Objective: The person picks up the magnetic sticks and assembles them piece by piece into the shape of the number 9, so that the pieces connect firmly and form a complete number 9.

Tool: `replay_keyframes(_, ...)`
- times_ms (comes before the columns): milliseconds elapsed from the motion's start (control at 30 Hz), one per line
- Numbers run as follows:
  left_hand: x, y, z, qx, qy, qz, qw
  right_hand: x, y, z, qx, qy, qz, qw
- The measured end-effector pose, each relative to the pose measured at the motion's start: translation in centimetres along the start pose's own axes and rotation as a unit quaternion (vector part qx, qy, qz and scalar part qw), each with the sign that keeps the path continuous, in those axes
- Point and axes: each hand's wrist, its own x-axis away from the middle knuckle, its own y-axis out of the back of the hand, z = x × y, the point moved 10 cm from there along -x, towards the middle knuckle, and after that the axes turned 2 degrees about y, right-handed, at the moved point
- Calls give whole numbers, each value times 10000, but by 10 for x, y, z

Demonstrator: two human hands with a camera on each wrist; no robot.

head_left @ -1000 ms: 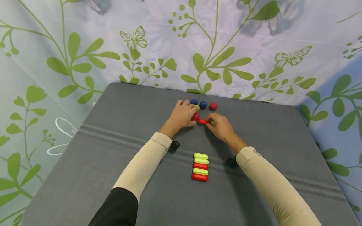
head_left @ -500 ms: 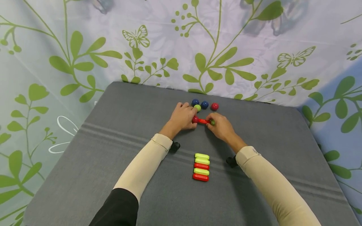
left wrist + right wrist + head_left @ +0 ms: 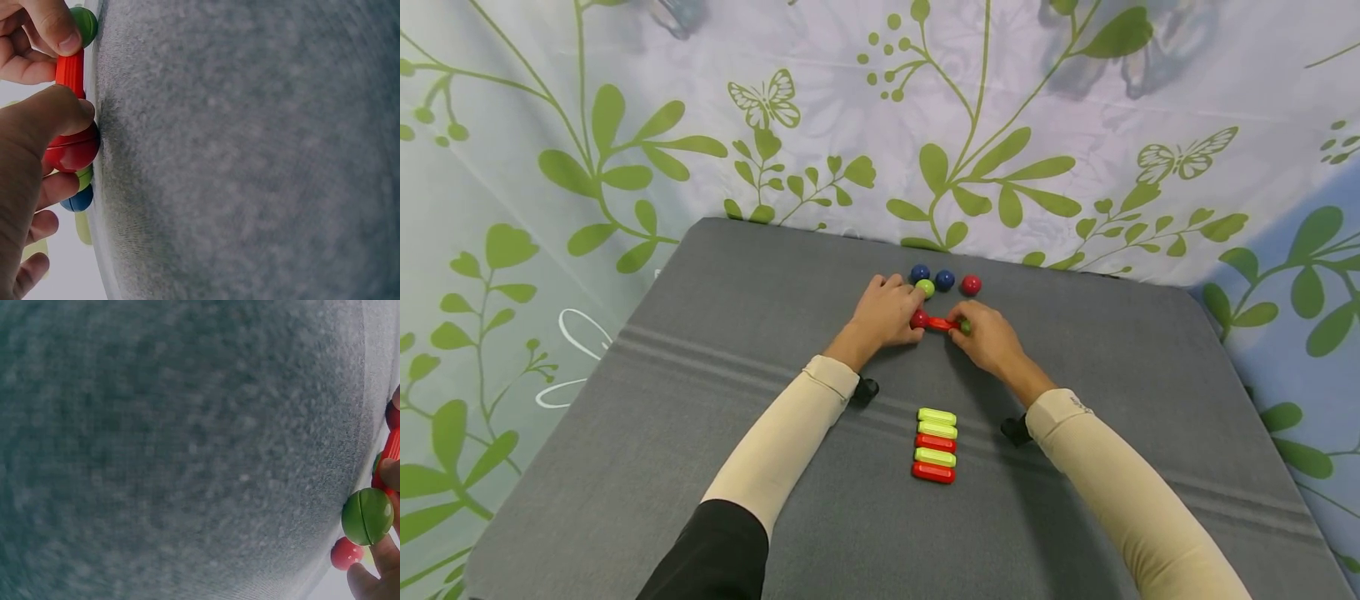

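My left hand (image 3: 883,312) grips a red ball (image 3: 920,318) between thumb and fingers; in the left wrist view a groove runs round that red ball (image 3: 74,153). Pinched in my right hand (image 3: 988,337) is a short red stick (image 3: 937,323), whose left end meets the red ball. A green ball (image 3: 367,516) sits at the stick's other end, close to the right fingers. Just beyond the left fingertips lies a lime ball (image 3: 925,288). Part of the stick is hidden behind the right fingers.
Two blue balls (image 3: 945,280) and another red ball (image 3: 972,285) lie near the grey table's (image 3: 760,275) back edge. Closer to me, several lime and red sticks (image 3: 936,443) are stacked in a column. A leaf-patterned cloth (image 3: 850,108) hangs behind.
The red stick and red ball, slightly apart a second ago, now touch. The left fingers have drawn away from the lime ball, which shows more fully. The view has shifted slightly.
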Motion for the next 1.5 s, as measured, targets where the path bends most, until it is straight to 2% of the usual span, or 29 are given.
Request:
replay_keyframes(233,1,-5,-1,-22,43,81,10000,2,-4,-3,-11,9,19,10000)
replay_keyframes(400,2,-8,0,128,-5,71,9999,3,-7,-5,-40,1,45,10000)
replay_keyframes(700,2,4,20,456,224,-402,9979,0,-9,-1,-128,77,74,9999)
replay_keyframes(1033,-2,4,31,620,383,-292,9969,-2,-7,3,-269,88,94,9996)
replay_keyframes(1233,1,17,20,625,104,-521,9966,-3,-4,2,-271,52,96,9996)
replay_keyframes(1367,7,31,3,515,-275,-729,9956,-2,-2,0,-214,42,98,9997)
replay_keyframes(1500,15,39,-16,404,-657,-811,9937,-2,-1,-2,-193,85,82,9997)
